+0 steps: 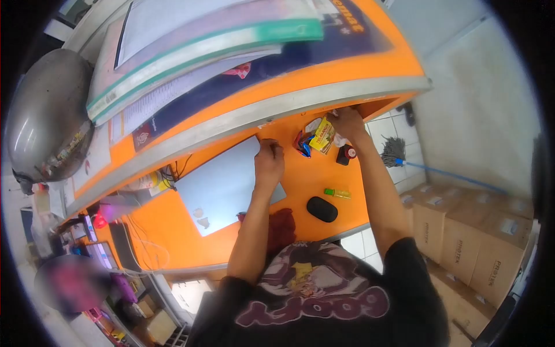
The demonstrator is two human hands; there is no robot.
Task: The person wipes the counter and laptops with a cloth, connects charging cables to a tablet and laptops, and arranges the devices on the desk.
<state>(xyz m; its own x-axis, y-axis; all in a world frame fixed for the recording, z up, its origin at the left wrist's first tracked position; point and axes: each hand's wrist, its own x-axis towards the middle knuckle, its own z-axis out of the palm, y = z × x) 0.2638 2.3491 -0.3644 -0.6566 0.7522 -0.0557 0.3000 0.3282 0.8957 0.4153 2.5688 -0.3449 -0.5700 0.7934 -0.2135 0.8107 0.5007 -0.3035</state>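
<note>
Yellow printed packet [322, 136] lies on the orange surface [303, 179], left of brown cardboard cartons [454, 246], just beside the right grip [348, 123]; left grip [269, 163] curls at the flat silver laptop [222, 182]; right's opening, either's hold, I cannot tell.

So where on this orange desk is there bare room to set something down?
Bare desk lies between the silver laptop, the packets and the black mouse. A second strip runs between the laptop and the desk's near edge, left of the maroon cloth. It's crowded around the right hand, with the packets and a small dark container close by.
</note>
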